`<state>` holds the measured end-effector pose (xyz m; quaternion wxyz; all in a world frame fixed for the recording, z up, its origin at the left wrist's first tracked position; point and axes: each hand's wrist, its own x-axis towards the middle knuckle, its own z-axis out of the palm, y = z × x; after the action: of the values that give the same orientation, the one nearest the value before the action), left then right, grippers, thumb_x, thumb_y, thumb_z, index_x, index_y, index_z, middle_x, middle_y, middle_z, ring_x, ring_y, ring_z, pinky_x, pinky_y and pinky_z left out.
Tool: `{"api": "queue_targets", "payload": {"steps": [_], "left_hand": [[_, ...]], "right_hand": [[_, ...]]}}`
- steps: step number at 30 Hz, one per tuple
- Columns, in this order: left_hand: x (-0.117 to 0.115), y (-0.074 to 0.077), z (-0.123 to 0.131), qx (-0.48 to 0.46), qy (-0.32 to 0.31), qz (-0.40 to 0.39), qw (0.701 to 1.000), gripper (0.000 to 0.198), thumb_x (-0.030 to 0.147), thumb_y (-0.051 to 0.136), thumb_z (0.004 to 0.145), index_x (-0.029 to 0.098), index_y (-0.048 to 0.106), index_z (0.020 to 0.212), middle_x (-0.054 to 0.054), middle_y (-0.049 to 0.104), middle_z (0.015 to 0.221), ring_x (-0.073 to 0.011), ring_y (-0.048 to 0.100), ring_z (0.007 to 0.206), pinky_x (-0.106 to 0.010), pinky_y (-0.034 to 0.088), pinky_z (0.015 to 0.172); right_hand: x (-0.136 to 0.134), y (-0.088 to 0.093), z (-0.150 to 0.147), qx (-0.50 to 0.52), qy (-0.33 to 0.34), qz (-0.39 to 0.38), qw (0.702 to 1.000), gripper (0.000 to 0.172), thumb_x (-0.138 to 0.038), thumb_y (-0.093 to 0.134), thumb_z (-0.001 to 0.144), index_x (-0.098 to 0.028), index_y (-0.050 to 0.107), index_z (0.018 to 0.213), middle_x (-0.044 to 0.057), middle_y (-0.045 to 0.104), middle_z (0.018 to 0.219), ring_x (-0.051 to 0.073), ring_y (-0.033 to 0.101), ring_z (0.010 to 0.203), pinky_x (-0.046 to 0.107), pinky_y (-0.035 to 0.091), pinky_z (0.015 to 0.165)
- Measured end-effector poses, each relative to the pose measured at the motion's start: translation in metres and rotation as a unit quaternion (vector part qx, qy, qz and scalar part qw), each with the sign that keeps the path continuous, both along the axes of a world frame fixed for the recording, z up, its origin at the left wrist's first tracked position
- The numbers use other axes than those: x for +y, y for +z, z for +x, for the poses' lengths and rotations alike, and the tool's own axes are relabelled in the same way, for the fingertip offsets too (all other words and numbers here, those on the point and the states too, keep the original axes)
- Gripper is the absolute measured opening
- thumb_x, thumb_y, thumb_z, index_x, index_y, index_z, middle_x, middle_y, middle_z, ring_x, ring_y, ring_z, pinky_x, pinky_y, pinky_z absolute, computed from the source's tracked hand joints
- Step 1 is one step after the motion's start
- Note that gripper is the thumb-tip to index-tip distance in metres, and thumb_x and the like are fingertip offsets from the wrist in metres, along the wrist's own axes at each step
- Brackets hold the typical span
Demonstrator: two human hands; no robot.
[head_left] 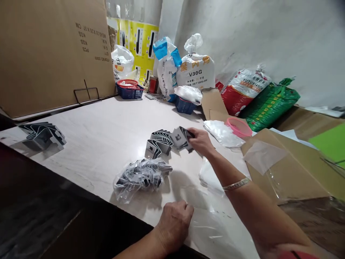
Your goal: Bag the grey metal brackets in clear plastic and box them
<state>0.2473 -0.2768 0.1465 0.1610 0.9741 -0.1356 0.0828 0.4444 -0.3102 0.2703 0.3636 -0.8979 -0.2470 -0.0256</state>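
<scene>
Near the middle of the table (pixel 97 144), the fingers (pixel 190 132) of the right hand (pixel 201 141) clench a fan of folded black-and-white pieces (pixel 181 138), gripping its right end. The fan's long axis runs left from the hand, across the table. Touching the fan on its left is a stack of like pieces (pixel 159 144), and the right hand is clearly nearer to it than the left hand (pixel 174 225).

The left hand lies at the near edge of the table, its fingers (pixel 183 208) curled on a clear plastic sheet (pixel 210 230). I cannot tell whether they grip the sheet or only rest on it. Between the hands and a little left, a clear bag (pixel 141 176) holds more of the folded pieces. Another pile of pieces (pixel 41 136) sits well apart at the table's left end.

Right of the fan are a white plastic bag (pixel 222 133) and a pink basket (pixel 238 126), with a flattened carton (pixel 285 169) beyond them to the right. At the far side, a blue basket (pixel 129 91) and white sacks (pixel 195 68) stand by the wall, and a green sack (pixel 269 104) lies to the right.
</scene>
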Motion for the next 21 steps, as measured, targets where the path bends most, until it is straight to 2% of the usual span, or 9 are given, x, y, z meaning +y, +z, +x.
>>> {"api": "queue_targets", "payload": {"steps": [2,4,6,8,13,16,18,20,21], "left_hand": [[-0.001,0.0,0.0,-0.015,0.017,0.01,1.0,0.023,-0.001,0.045,0.058,0.017,0.048,0.071,-0.005,0.057,0.065,-0.0178,0.056,0.055,-0.025,0.031,0.043],[-0.001,-0.002,0.0,-0.021,0.026,0.02,0.999,0.023,-0.001,0.045,0.056,0.018,0.048,0.069,-0.004,0.057,0.064,-0.0171,0.056,0.054,-0.025,0.029,0.043],[-0.002,-0.003,0.0,-0.029,0.029,0.025,0.999,0.023,-0.001,0.045,0.056,0.018,0.047,0.069,-0.003,0.057,0.063,-0.017,0.056,0.053,-0.025,0.027,0.042],[-0.002,-0.003,0.0,-0.039,0.032,0.027,0.998,0.022,0.0,0.045,0.057,0.018,0.048,0.068,-0.003,0.058,0.063,-0.0172,0.056,0.052,-0.026,0.025,0.041],[-0.001,-0.003,0.002,-0.059,0.049,0.034,0.996,0.02,0.0,0.046,0.058,0.019,0.048,0.066,-0.002,0.058,0.06,-0.0165,0.055,0.049,-0.027,0.023,0.041],[-0.001,-0.004,0.002,-0.066,0.053,0.036,0.996,0.02,0.0,0.047,0.058,0.019,0.048,0.066,-0.002,0.057,0.059,-0.0158,0.055,0.049,-0.026,0.023,0.041],[-0.002,-0.004,0.002,-0.068,0.051,0.037,0.996,0.02,0.0,0.047,0.057,0.019,0.049,0.065,-0.002,0.057,0.059,-0.0158,0.055,0.049,-0.026,0.023,0.041],[-0.002,-0.003,0.002,-0.07,0.052,0.038,0.995,0.02,0.0,0.047,0.057,0.018,0.049,0.065,-0.002,0.057,0.059,-0.0157,0.055,0.049,-0.026,0.023,0.041],[-0.002,-0.003,0.002,-0.069,0.052,0.038,0.996,0.02,0.0,0.046,0.057,0.018,0.049,0.065,-0.002,0.057,0.059,-0.0155,0.055,0.049,-0.026,0.023,0.041]], "right_hand": [[-0.029,-0.018,0.014,-0.036,-0.032,-0.071,0.996,0.026,-0.016,0.05,0.065,-0.018,0.067,0.084,0.002,0.064,0.073,0.016,0.057,0.069,0.028,0.046,0.062],[-0.043,-0.038,0.025,-0.029,-0.054,-0.092,0.994,0.022,-0.016,0.051,0.063,-0.016,0.067,0.078,0.002,0.062,0.065,0.016,0.056,0.062,0.029,0.046,0.057],[-0.047,-0.055,0.036,-0.02,-0.07,-0.096,0.993,0.019,-0.016,0.052,0.062,-0.015,0.067,0.074,0.002,0.06,0.061,0.016,0.054,0.058,0.03,0.045,0.053],[-0.045,-0.065,0.045,-0.018,-0.08,-0.101,0.991,0.017,-0.015,0.053,0.062,-0.016,0.066,0.073,0.003,0.06,0.061,0.016,0.054,0.057,0.03,0.045,0.052],[-0.041,-0.064,0.058,-0.025,-0.088,-0.123,0.988,0.016,-0.018,0.061,0.062,-0.015,0.065,0.077,0.004,0.06,0.067,0.018,0.056,0.066,0.031,0.045,0.06],[-0.046,-0.058,0.048,-0.055,-0.114,-0.131,0.983,0.03,-0.026,0.062,0.065,-0.015,0.062,0.093,0.007,0.06,0.082,0.02,0.057,0.076,0.033,0.044,0.065],[-0.049,-0.054,0.034,-0.091,-0.144,-0.133,0.976,0.03,-0.028,0.057,0.071,-0.015,0.059,0.098,0.01,0.058,0.092,0.021,0.056,0.081,0.034,0.043,0.067],[-0.05,-0.052,0.018,-0.101,-0.163,-0.124,0.974,0.02,-0.029,0.05,0.077,-0.016,0.06,0.087,0.01,0.059,0.088,0.019,0.056,0.076,0.032,0.043,0.065],[-0.049,-0.053,0.011,-0.086,-0.16,-0.114,0.977,0.02,-0.032,0.048,0.079,-0.016,0.06,0.078,0.008,0.06,0.08,0.018,0.056,0.071,0.031,0.043,0.062]]}}
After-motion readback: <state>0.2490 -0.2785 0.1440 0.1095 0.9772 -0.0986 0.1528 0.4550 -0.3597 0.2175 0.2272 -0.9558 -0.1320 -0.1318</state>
